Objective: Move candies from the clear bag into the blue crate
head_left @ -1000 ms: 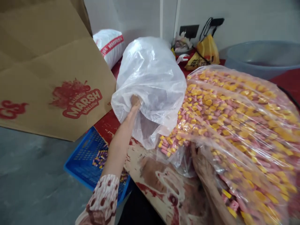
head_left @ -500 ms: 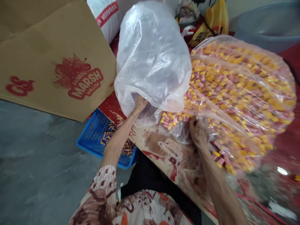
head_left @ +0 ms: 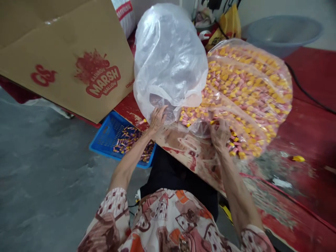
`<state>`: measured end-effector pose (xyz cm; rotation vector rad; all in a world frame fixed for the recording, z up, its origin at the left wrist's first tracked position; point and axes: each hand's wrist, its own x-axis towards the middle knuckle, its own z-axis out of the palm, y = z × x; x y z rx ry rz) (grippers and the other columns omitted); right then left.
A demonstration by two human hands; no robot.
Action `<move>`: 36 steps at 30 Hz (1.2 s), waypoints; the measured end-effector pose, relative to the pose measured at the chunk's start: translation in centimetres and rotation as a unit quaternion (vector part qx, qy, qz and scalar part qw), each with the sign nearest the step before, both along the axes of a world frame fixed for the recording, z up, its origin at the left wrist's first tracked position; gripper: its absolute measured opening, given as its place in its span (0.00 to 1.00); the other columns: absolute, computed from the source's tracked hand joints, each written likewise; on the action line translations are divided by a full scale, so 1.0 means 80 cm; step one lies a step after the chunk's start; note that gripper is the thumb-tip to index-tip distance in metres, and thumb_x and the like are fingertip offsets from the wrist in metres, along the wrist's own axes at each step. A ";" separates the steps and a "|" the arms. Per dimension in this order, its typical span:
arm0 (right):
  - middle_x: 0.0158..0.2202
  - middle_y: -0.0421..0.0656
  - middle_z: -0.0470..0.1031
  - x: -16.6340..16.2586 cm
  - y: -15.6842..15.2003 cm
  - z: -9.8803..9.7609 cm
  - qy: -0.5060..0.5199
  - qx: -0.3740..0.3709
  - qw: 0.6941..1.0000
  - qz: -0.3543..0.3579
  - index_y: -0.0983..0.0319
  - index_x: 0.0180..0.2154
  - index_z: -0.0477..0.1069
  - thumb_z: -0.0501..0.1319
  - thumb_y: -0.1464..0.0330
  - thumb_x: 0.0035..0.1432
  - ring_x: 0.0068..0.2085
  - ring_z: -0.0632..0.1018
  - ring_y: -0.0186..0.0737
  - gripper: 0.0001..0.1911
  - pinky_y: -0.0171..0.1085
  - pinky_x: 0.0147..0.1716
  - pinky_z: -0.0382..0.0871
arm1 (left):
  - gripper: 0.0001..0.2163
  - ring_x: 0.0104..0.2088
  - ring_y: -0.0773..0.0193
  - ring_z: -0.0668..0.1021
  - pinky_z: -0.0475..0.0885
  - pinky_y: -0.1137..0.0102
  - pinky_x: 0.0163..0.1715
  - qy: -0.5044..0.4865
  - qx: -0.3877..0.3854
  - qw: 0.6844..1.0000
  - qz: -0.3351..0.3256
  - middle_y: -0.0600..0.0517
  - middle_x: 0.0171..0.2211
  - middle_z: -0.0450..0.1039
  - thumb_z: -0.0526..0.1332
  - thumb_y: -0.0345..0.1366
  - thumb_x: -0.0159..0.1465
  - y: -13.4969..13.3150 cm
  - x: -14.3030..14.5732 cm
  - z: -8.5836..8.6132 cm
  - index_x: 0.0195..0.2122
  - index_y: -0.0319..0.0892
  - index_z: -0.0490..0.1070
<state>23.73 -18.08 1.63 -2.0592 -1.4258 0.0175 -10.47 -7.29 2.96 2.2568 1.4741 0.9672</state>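
Note:
A large cloudy plastic bag [head_left: 170,59] stands on the table, its mouth facing me. At the lower rim of that mouth is my left hand [head_left: 157,120], fingers stretched forward and apart, with nothing visible held in them. To the right lies a clear plastic bag [head_left: 249,94] full of small pink and yellow pieces, some showing at its opening. My right hand [head_left: 219,134] is at this opening with its fingers curled in among the film and pieces; what they hold is hidden. One loose pink-and-yellow piece [head_left: 142,121] lies left of my left hand.
A cardboard box [head_left: 63,56] printed "Marsh Mallow" stands at left. Below the table edge is a blue plastic basket [head_left: 101,140] with similar pieces. A large basin [head_left: 283,33], a yellow bag [head_left: 231,22] and a black cable [head_left: 301,85] are farther back on the red table [head_left: 312,133].
My left hand has drawn back from inside the cloudy bag to its rim. My right hand stays at the clear bag's opening. The view has shifted, showing more of the table at right.

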 end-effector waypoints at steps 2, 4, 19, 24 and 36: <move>0.52 0.55 0.82 0.000 -0.024 -0.003 -0.007 -0.028 0.999 0.031 0.60 0.47 0.78 0.56 0.69 0.69 0.46 0.79 0.52 0.13 0.44 0.42 0.70 | 0.23 0.67 0.47 0.81 0.75 0.51 0.74 -0.039 -0.010 0.999 -0.026 0.40 0.69 0.81 0.59 0.38 0.80 -0.022 0.008 -0.008 0.74 0.44 0.72; 0.52 0.54 0.82 0.000 -0.040 -0.002 -0.004 -0.037 0.998 0.042 0.60 0.47 0.78 0.54 0.70 0.69 0.45 0.79 0.51 0.13 0.44 0.42 0.71 | 0.24 0.68 0.49 0.81 0.76 0.53 0.73 -0.070 -0.043 0.995 -0.057 0.40 0.70 0.79 0.60 0.38 0.78 -0.040 0.017 -0.016 0.74 0.45 0.71; 0.59 0.57 0.79 -0.006 -0.035 0.007 0.028 0.013 0.999 0.019 0.59 0.63 0.80 0.51 0.65 0.78 0.55 0.80 0.56 0.23 0.47 0.50 0.77 | 0.09 0.25 0.70 0.76 0.65 0.77 0.25 -0.411 -0.333 0.849 0.026 0.60 0.25 0.74 0.71 0.34 0.71 -0.091 0.081 0.033 0.47 0.43 0.72; 0.59 0.56 0.77 -0.015 -0.035 0.004 0.077 -0.022 0.994 0.078 0.59 0.59 0.82 0.59 0.65 0.75 0.53 0.80 0.54 0.18 0.48 0.50 0.79 | 0.11 0.22 0.71 0.75 0.66 0.78 0.24 -0.364 -0.358 0.859 0.043 0.60 0.22 0.75 0.74 0.35 0.68 -0.097 0.089 0.030 0.44 0.43 0.73; 0.38 0.37 0.77 -0.090 -0.057 0.030 0.723 0.074 0.669 0.154 0.53 0.42 0.76 0.84 0.44 0.49 0.32 0.73 0.34 0.31 0.34 0.34 0.75 | 0.26 0.28 0.66 0.84 0.73 0.75 0.24 -0.462 -0.437 0.770 -0.051 0.53 0.34 0.84 0.85 0.53 0.58 -0.126 0.118 0.036 0.45 0.42 0.78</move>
